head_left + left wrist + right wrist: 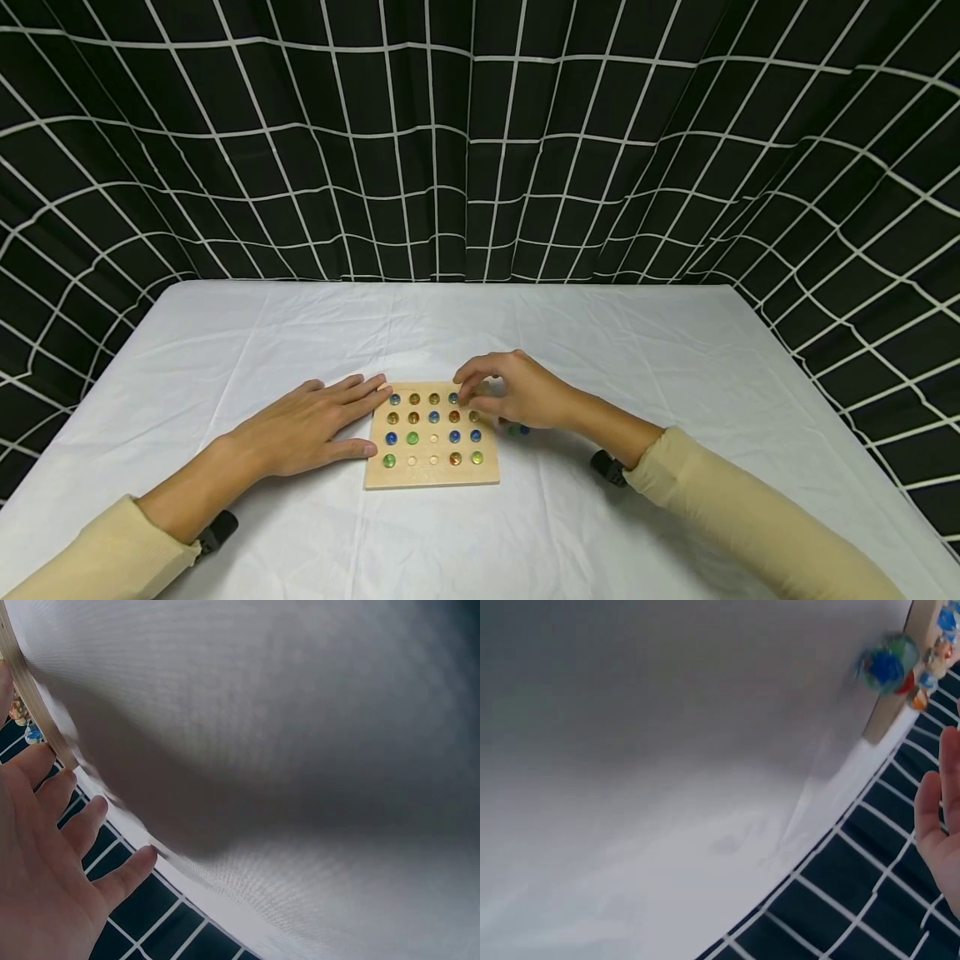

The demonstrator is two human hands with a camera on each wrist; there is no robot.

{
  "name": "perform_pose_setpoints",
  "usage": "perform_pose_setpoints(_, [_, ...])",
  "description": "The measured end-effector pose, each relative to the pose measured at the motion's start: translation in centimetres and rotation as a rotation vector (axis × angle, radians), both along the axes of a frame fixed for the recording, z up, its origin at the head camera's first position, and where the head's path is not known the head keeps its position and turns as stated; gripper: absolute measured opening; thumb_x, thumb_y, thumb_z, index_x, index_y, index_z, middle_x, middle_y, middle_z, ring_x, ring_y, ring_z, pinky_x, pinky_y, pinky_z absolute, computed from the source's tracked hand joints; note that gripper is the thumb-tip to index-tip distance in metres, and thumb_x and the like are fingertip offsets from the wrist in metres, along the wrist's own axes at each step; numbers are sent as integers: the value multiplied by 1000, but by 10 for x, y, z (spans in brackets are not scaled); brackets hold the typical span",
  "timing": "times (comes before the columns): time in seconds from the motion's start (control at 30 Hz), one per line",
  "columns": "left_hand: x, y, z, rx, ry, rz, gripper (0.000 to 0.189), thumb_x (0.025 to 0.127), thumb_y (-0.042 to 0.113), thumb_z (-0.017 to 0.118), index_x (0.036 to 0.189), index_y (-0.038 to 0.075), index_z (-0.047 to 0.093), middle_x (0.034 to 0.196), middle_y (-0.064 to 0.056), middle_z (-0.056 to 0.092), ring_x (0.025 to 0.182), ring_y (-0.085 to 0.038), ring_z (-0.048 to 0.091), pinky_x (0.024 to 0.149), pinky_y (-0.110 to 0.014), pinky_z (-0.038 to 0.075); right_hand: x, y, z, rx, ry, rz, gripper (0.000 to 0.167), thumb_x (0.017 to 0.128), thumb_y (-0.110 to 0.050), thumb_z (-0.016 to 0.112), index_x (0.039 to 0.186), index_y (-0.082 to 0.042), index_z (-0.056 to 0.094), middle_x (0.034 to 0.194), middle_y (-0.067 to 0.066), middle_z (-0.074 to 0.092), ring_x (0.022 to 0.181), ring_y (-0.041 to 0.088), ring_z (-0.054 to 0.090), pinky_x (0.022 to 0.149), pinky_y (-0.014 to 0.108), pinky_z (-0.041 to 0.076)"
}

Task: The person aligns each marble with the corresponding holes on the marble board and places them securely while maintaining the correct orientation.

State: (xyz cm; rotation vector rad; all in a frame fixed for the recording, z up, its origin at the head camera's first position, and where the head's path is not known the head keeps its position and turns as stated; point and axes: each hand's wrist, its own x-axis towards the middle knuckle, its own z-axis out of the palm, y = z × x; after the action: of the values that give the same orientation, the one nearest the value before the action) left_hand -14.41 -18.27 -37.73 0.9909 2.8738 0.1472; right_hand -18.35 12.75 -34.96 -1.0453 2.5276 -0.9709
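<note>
A square wooden board (442, 476) lies on the white cloth, with rows of round hollows and coloured glass marbles in most of them. My left hand (318, 425) lies along the board's left side, its fingers straight and spread, fingertips and thumb touching the edge. Over the upper right corner is my right hand (521, 392), fingers bent towards the thumb beside a blue marble (453, 398) in the top row. Whether a marble is between those fingertips is hidden. By the right edge lie loose marbles (524, 430); the right wrist view shows a blue one (886, 667) close up.
White cloth (630, 350) covers the table around the board. A black curtain with a white grid (480, 150) hangs behind the table and at both sides. Dark wrist cameras (217, 532) sit under both wrists.
</note>
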Motion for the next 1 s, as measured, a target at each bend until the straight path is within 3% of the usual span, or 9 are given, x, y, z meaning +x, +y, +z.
perform_pose_setpoints(0.27, [0, 0, 0, 0, 15, -11, 76, 87, 70, 36, 148, 28, 24, 154, 6, 24, 140, -23, 31, 101, -51, 34, 5, 29, 0, 22, 14, -45, 30, 81, -13, 72, 110, -14, 64, 92, -8, 72, 101, 5, 59, 89, 40, 45])
perform_pose_setpoints(0.57, [0, 0, 0, -2, 9, -8, 76, 87, 70, 36, 149, 28, 23, 154, 6, 24, 140, -23, 30, 101, -52, 33, 13, 53, -7, 72, -68, -42, 31, 81, -7, 70, 110, -16, 64, 94, -11, 71, 103, 8, 59, 88, 39, 44])
perform_pose_setpoints(1.0, [0, 0, -1, 0, 12, -11, 75, 87, 70, 35, 148, 28, 23, 154, 6, 24, 140, -24, 31, 101, -51, 34, 14, 61, -16, 61, -129, -26, 34, 78, -1, 72, 107, -17, 65, 94, -12, 70, 94, 7, 61, 93, 38, 44])
